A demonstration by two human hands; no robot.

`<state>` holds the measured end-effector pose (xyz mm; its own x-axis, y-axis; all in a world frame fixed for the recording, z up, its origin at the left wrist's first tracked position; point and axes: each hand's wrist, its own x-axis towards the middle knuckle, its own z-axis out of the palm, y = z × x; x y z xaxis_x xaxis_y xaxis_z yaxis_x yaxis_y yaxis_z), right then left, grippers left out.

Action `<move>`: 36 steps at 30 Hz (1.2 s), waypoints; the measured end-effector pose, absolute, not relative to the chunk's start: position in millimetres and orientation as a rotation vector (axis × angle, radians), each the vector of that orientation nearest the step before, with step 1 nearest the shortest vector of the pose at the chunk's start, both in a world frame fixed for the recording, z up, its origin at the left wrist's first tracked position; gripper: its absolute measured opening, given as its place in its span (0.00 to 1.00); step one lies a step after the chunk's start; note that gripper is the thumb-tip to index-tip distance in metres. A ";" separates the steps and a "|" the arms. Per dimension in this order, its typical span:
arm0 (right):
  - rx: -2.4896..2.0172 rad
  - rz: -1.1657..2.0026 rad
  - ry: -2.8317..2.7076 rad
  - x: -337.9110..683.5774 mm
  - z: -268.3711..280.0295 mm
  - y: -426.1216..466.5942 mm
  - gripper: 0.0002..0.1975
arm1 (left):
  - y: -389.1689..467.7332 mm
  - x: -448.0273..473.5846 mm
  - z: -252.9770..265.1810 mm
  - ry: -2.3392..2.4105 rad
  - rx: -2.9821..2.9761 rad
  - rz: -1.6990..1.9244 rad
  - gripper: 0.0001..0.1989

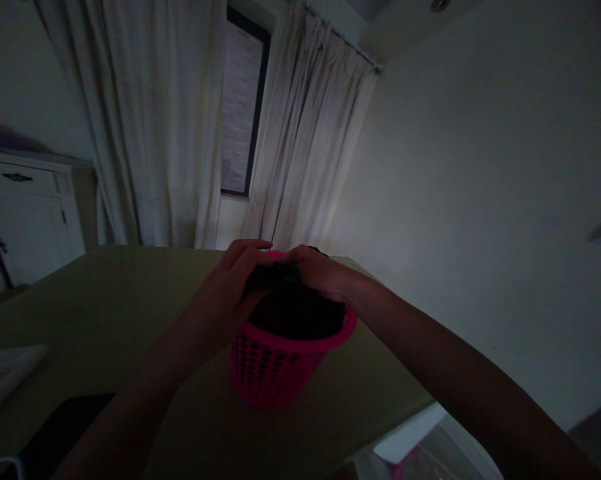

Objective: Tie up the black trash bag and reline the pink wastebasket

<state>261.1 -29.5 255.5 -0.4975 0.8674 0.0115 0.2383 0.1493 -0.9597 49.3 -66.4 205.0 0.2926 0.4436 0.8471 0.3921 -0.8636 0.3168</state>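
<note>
Both your hands are on the dark cloth point(296, 308) piled in the pink basket point(275, 370) on the green table point(105, 293): left hand point(235, 283) fingers curled over its top edge, right hand point(315, 270) gripping it opposite. Room's so dim that the cloth is just a black lump, fingertips mostly buried.

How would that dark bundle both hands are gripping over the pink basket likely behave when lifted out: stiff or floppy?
Probably floppy: the dark bundle bulges and folds like cloth under the left hand and right hand. It is likely light, as the thin perforated pink basket stands undistorted beneath it. The basket might tip if the cloth snags its rim.
</note>
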 end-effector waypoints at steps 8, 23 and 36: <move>-0.968 1.388 -1.675 256.9 252.7 -40.2 0.09 | -59.4 47.3 201.3 0.887 2.401 1.592 0.13; -0.956 1.028 -1.927 265.1 243.9 -49.6 0.15 | -52.5 47.9 200.4 0.904 2.284 1.770 0.11; -0.934 1.093 -1.865 264.2 240.0 -50.2 0.15 | -56.9 49.5 204.1 0.891 2.246 1.685 0.07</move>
